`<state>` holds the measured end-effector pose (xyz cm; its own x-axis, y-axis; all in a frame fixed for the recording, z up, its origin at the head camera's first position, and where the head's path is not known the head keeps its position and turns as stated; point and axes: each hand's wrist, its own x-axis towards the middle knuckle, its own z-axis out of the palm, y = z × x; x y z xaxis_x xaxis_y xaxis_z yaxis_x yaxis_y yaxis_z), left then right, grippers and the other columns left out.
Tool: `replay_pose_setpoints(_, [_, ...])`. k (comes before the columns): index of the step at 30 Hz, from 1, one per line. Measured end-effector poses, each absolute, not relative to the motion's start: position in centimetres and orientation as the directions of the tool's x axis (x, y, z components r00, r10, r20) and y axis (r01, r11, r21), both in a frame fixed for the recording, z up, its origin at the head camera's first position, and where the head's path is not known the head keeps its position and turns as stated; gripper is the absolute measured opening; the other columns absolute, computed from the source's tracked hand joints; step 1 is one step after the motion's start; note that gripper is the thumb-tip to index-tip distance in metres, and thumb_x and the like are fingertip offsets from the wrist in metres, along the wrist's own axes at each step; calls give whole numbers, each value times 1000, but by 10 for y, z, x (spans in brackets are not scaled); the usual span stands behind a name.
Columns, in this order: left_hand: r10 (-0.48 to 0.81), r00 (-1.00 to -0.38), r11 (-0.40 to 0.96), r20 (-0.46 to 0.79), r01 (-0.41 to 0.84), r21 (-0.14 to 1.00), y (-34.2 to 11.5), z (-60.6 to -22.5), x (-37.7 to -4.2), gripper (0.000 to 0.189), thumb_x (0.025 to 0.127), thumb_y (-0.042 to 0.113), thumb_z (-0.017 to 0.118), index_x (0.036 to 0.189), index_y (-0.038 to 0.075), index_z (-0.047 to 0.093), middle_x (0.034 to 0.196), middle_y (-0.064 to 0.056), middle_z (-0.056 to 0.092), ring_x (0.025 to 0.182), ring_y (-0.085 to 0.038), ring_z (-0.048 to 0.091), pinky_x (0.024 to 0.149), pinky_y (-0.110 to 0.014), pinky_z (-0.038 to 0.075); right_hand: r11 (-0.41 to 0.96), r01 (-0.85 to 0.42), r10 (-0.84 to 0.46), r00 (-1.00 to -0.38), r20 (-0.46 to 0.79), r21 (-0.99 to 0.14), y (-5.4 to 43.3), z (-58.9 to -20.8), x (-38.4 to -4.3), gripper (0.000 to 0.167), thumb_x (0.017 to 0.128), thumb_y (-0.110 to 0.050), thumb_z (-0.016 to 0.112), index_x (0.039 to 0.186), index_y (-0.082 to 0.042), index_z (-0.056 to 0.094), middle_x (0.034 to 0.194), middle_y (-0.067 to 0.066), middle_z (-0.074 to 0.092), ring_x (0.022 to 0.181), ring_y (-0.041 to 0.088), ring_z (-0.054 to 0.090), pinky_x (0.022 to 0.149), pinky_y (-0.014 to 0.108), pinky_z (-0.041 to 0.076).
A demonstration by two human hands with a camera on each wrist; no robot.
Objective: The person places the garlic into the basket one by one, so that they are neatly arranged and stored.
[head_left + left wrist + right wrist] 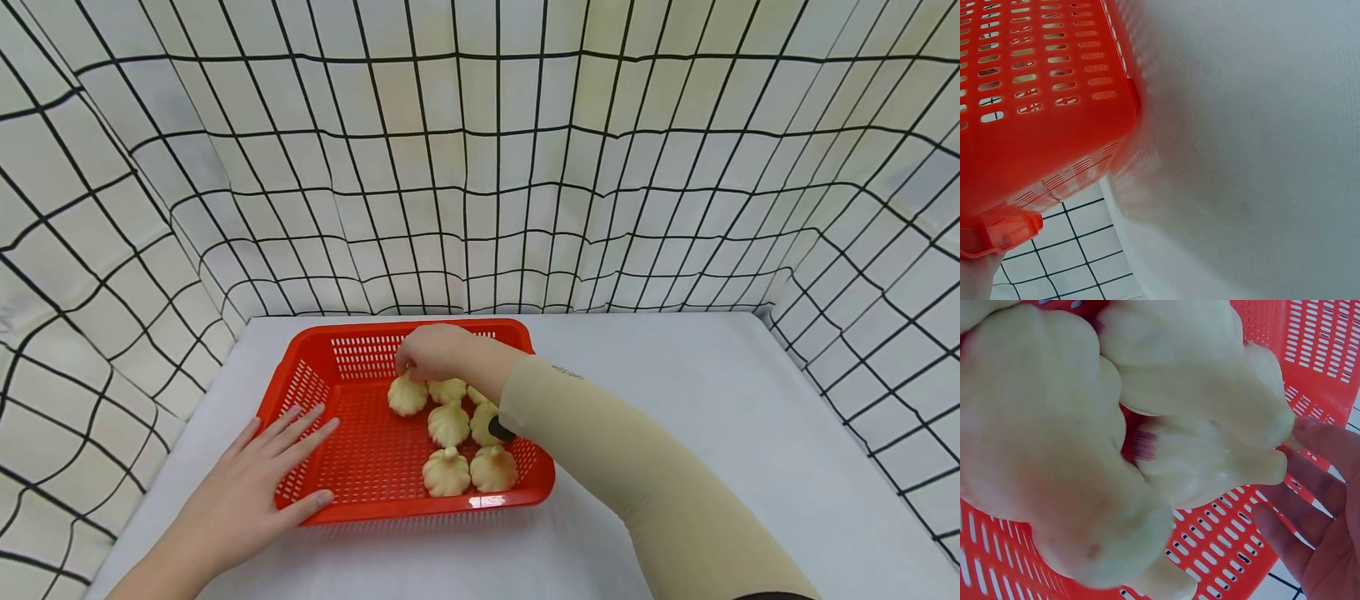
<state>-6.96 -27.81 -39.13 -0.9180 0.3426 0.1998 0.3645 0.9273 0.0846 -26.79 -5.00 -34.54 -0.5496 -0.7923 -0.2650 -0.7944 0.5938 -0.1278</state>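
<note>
A red plastic basket (367, 506) holds several cream-coloured garlic bulbs, most of them grouped in its right half. My right hand (435, 352) reaches in from the right and pinches the stem of the leftmost garlic bulb (407, 395) near the back. In the right wrist view, the fingers (1322, 440) are at the stem ends, past a large bulb (1197, 356) close to the camera. With fingers spread, my left hand (251, 492) rests over the basket's left rim, the thumb on the front corner. Only a sliver of that hand (975, 278) shows in the left wrist view.
The basket stands on a white-covered table (675, 375). Black grid netting (465, 192) over white sheeting encloses the back and both sides. A pale sleeve (622, 442) covers the right forearm, which passes over the basket's right rim and hides some bulbs.
</note>
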Motion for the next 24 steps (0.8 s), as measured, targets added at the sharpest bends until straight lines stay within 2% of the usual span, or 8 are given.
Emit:
replay_pose_setpoints(4, [345,-916,926,204,368,86,-278,-390,-69,80,85,63,66,152,26,43,155,-6,41,139,-37,37,118,-32,-17,578,-808,-803,-536,-263,-118,-50,-347,-268,27,98,-20,62,123,-24,71,120,-10,66,108,8,57,91,24,47])
replay_pose_setpoints(9, [347,-915,924,207,371,89,-277,-389,-69,80,85,62,66,152,25,43,155,-7,40,138,-38,38,118,-31,-16,581,-802,-801,-535,-268,-137,-49,-347,-268,31,97,-23,64,127,-24,69,122,-9,66,106,8,57,88,24,48])
replay_pose_setpoints(15, [345,-915,924,211,370,94,-277,-390,-69,80,85,62,66,152,26,43,155,-7,41,138,-38,38,118,-32,-16,580,-801,-806,-539,-244,-149,-42,-337,-268,34,97,-29,65,130,-25,67,127,-11,64,116,7,56,94,24,46])
replay_pose_setpoints(24, [339,-920,926,198,363,104,-277,-390,-69,80,85,62,66,151,24,44,155,-8,40,137,-40,38,118,-33,-17,586,-762,-809,-571,-141,-274,-23,-321,-273,32,95,-33,67,126,-24,69,123,-14,66,119,8,56,98,26,45])
